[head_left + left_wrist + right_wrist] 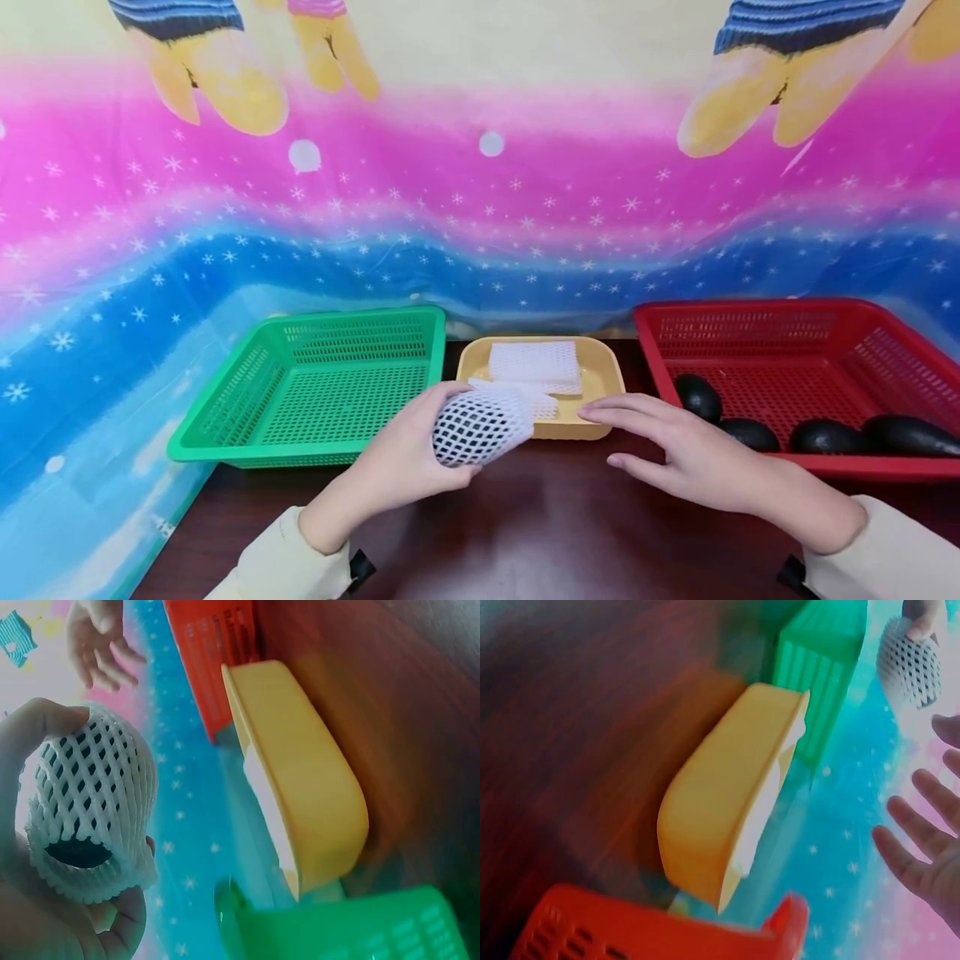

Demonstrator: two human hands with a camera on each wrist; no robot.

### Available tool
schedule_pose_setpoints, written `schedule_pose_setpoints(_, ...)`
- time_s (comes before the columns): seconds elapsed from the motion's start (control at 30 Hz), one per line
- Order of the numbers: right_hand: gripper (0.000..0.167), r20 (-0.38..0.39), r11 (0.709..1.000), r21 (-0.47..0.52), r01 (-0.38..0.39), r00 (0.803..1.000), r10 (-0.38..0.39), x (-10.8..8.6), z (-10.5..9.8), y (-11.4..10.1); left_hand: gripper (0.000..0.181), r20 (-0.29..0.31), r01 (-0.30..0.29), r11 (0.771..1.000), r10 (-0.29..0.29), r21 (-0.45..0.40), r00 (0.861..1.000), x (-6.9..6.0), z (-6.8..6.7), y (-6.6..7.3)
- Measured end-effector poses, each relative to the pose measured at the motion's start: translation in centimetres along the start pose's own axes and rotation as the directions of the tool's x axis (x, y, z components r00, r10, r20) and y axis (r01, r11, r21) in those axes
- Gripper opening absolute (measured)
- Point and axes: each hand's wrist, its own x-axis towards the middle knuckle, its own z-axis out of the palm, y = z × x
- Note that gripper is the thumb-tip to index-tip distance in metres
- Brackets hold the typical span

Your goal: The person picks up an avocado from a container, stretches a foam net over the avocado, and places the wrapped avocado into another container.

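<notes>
My left hand (405,446) grips a dark oval fruit in a white foam net sleeve (480,429), above the table in front of the yellow tray. The left wrist view shows the thumb and fingers curled round the netting (97,780), with the dark end visible through the sleeve's opening. My right hand (701,454) hovers between the tray and the red basket, fingers spread and holding nothing. White foam net sleeves (534,364) lie flat in the yellow tray (613,379). Several glossy dark oval fruits (825,437) rest along the near side of the red basket (757,314).
On the left a green plastic basket (277,454) stands close to the tray. All three containers sit on a dark wooden table (555,517). Behind them hangs a colourful cloth (450,200) printed with snowflakes.
</notes>
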Motion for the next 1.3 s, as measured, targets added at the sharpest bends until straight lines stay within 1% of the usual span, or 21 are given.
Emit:
schedule_pose_setpoints(0.07, 0.064, 0.028, 0.999, -0.029, -0.026, 0.999, 0.027, -0.3, -0.6, 0.2, 0.085, -0.019, 0.014, 1.0, -0.014, -0.022, 1.0, -0.2, -0.6, -0.2)
schedule_pose_setpoints(0.17, 0.064, 0.071, 0.994, -0.059, -0.088, 0.993, 0.092, -0.9, -1.4, 0.6, 0.089, -0.039, 0.028, 0.998, -0.03, -0.058, 0.999, -0.5, -1.5, -0.6)
schedule_pose_setpoints(0.27, 0.064, 0.104, 0.985, -0.063, -0.161, 0.981, 0.166, -1.8, -2.4, 1.1, 0.094, -0.061, 0.038, 0.998, -0.041, -0.049, 0.997, -0.7, -2.3, -0.9)
schedule_pose_setpoints(0.37, 0.065, 0.104, 0.977, -0.076, -0.197, 0.973, 0.205, -2.8, -3.3, 1.8, 0.092, -0.101, 0.045, 0.999, -0.047, -0.015, 0.994, -0.9, -3.2, -1.6)
schedule_pose_setpoints(0.53, 0.071, 0.072, 0.959, -0.149, -0.239, 0.965, 0.252, -4.3, -4.5, 3.0, 0.08, -0.171, 0.065, 0.998, -0.059, 0.024, 0.984, -1.2, -4.9, -3.2)
schedule_pose_setpoints(0.63, 0.07, 0.058, 0.941, -0.186, -0.284, 0.952, 0.299, -5.1, -4.9, 3.7, 0.077, -0.204, 0.097, 0.995, -0.089, 0.029, 0.975, -1.4, -5.9, -4.2)
schedule_pose_setpoints(0.8, 0.064, 0.033, 0.924, -0.229, -0.305, 0.947, 0.321, -6.3, -5.2, 5.0, 0.077, -0.234, 0.177, 0.984, -0.169, 0.016, 0.958, -1.7, -7.7, -5.9)
schedule_pose_setpoints(1.0, 0.061, 0.057, 0.914, -0.207, -0.348, 0.929, 0.367, -7.1, -5.5, 6.5, 0.079, -0.281, 0.26, 0.966, -0.247, 0.009, 0.927, -1.7, -9.3, -8.3)
schedule_pose_setpoints(1.1, 0.06, 0.054, 0.914, -0.212, -0.346, 0.93, 0.364, -7.5, -5.5, 7.2, 0.079, -0.285, 0.289, 0.957, -0.273, 0.014, 0.919, -1.8, -9.9, -9.8)
schedule_pose_setpoints(1.17, 0.059, 0.05, 0.913, -0.22, -0.345, 0.93, 0.363, -7.7, -5.4, 7.6, 0.079, -0.275, 0.305, 0.952, -0.288, 0.018, 0.917, -1.9, -10.2, -10.8)
schedule_pose_setpoints(1.23, 0.058, 0.062, 0.909, -0.215, -0.357, 0.924, 0.378, -8.0, -5.4, 8.1, 0.08, -0.258, 0.321, 0.947, -0.308, 0.009, 0.916, -2.0, -10.5, -11.8)
schedule_pose_setpoints(1.3, 0.057, 0.086, 0.901, -0.2, -0.384, 0.909, 0.407, -8.2, -5.3, 8.5, 0.081, -0.244, 0.337, 0.941, -0.327, 0.002, 0.913, -2.2, -10.7, -12.7)
